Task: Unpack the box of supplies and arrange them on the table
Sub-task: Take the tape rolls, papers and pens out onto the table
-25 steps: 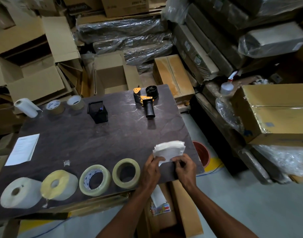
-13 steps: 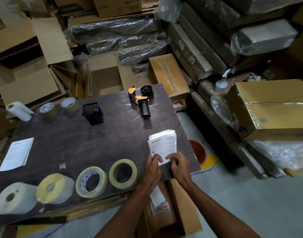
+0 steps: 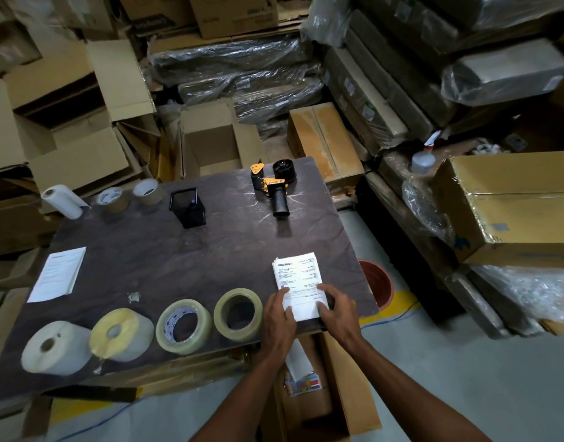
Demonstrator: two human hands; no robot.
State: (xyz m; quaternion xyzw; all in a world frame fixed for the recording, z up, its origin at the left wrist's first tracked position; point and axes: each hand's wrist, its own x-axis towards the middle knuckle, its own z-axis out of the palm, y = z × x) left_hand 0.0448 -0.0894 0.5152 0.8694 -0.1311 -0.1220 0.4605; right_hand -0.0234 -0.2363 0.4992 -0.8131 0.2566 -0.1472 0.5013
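Pressing a stack of printed papers (image 3: 298, 287) flat on the dark desk (image 3: 178, 260), I have my left hand (image 3: 278, 317) on its left lower edge and my right hand (image 3: 336, 306) on its right lower edge, the fingers fairly straight and laid on the paper. The stack lies near the front right corner of the desk. Left of it, along the front edge, four rolls of tape (image 3: 237, 309) lie in a row. At the back are a black mesh holder (image 3: 187, 207), a tape dispenser (image 3: 274, 186), two brown tape rolls (image 3: 113, 199) and a white roll (image 3: 62, 200). One sheet (image 3: 58, 274) lies at the left. Below my arms an open cardboard box (image 3: 351, 387) stands on the grey floor. Stacked cartons and plastic-wrapped packs fill the room behind.
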